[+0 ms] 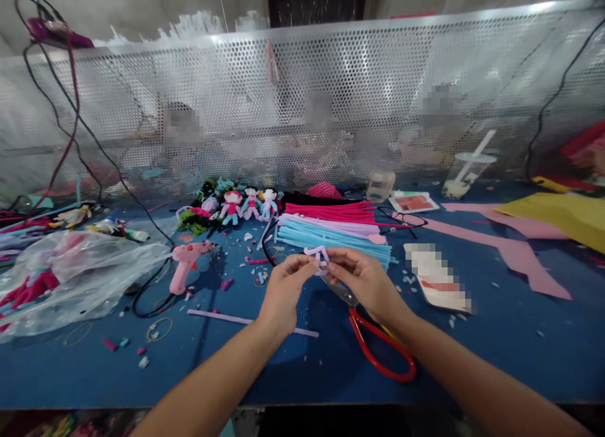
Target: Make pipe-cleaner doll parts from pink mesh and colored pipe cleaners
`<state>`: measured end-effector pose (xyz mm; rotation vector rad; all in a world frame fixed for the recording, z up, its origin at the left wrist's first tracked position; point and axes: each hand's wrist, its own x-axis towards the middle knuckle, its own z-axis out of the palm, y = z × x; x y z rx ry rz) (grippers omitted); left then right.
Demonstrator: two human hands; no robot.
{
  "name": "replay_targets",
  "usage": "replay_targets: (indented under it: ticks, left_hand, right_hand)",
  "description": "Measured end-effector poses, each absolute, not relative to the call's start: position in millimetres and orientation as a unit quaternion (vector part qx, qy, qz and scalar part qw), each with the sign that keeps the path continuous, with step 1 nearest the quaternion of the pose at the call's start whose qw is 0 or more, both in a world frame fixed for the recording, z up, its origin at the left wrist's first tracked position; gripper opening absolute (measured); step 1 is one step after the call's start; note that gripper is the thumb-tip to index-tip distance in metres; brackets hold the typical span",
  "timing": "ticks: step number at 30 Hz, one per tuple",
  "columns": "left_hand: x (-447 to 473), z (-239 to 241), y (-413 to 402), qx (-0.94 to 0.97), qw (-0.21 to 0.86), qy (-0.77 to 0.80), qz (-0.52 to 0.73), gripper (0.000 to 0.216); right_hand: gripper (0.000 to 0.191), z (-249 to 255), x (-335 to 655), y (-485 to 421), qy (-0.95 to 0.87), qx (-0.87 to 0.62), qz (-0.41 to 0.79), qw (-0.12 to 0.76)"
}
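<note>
Between my two hands is a bent lilac pipe cleaner [322, 255], folded into a small angular shape. My left hand [288, 285] pinches its left side between thumb and finger. On the right side, my right hand [362, 276] pinches it the same way. Under the right wrist lie red-handled scissors [411, 369], their blades partly hidden by the hand. A straight lilac pipe cleaner [220, 316] lies on the table beneath my left forearm. Just beyond the hands are bundles of light blue pipe cleaners [321, 235] and magenta pipe cleaners [331, 212].
A pink glue gun [183, 267] with a black cord stands at left, near a plastic bag [108, 260]. Several small dolls [250, 203] sit at the back. At right are a phone-like object [435, 279], pink sheet scraps [515, 254] and a cup with a straw [466, 172].
</note>
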<state>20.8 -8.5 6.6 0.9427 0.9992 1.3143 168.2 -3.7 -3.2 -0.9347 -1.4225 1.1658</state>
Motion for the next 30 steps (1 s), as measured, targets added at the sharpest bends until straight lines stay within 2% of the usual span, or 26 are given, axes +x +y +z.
replay_targets:
  ticks: [13,20,30]
  left_hand:
    - [26,2,-10,0.397,0.554,0.424,0.597,0.011]
    - [27,-1,-11,0.435,0.487,0.456,0.604,0.009]
    - [26,-3,-12,0.438,0.486,0.446,0.61,0.009]
  right_hand:
    - [0.031,-7,159,-15,-0.505,-0.381,0.559,0.536]
    - [0.029,-5,160,-17,-0.487,-0.388,0.563,0.543]
    - [0.025,-8,159,-17,-0.497,-0.398,0.55,0.541]
